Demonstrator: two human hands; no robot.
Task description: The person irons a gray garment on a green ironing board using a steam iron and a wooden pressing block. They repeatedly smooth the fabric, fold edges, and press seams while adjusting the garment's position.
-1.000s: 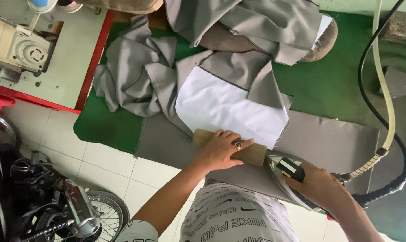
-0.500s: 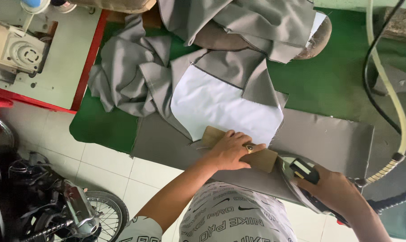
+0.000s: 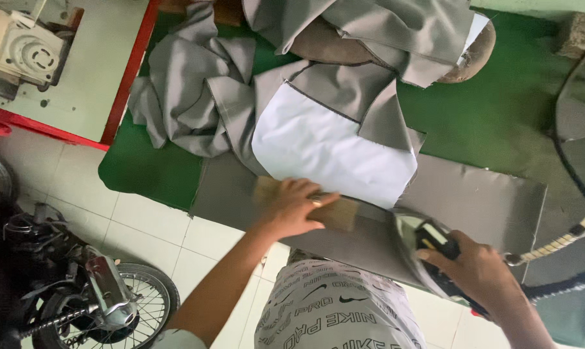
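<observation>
Covering much of the wooden block (image 3: 334, 211), the left hand (image 3: 291, 210) presses it.

- Your bench (image 3: 492, 123) carries a green cover.
- White floor tiles (image 3: 156, 226) lie below.
- A sewing machine table (image 3: 79, 84), red-edged, stands beside a parked motorbike (image 3: 60, 284).

Bright, even daylight, soft focus

Light falls flat across the green table (image 3: 499, 123), with only faint shadows in the folds of the grey cloth (image 3: 195, 90). The white fabric panel (image 3: 331, 148) is near blown out. Motion blur smears the left hand (image 3: 292, 210) and the iron (image 3: 421, 242) in the right hand (image 3: 480, 274); the frame edges look slightly soft.
</observation>
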